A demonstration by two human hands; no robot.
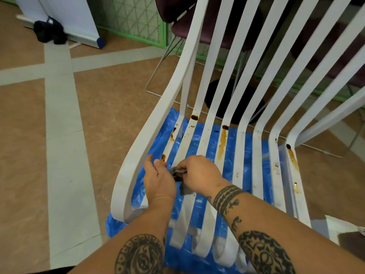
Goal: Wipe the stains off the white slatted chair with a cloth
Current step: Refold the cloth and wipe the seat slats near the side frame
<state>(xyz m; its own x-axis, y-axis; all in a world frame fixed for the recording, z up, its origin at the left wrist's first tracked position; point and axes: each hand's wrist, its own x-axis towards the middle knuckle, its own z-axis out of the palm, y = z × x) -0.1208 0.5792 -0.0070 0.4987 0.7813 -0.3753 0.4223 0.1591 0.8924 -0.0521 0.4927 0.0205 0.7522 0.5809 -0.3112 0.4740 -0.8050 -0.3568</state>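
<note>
Entry: one white slatted chair (156,123) is standing over one blue plastic sheet (113,224), which is showing through the gaps between the seat slats. One cloth (178,174), grey and already browned, is lying bunched on a near-left slat of the seat. The right hand (199,173) is pinching it from above with curled fingers. The left hand (158,178) is resting just to the left of it with fingers loosely extended and gripping nothing; whether its tips are touching the cloth cannot be told. Two hands are working in all. About seven larger brown or orange stains are showing: a dark blot (194,117) and another (225,127) at the far bend of the seat, an orange streak (222,147), a rusty run (292,157) on the right edge, and smaller ones near the hands, with many dark specks besides. The slats are not being counted, as the arms are covering some. Risks, as judged: the soiled cloth may be smearing colour onto clean white rather than lifting it. The small wad may be slipping from the pinch and dropping through a gap onto the sheet. The dark blots look dried and may be resisting a light pass. Behind, one black bag (49,30) is lying far left by one white banner stand (65,14).
</note>
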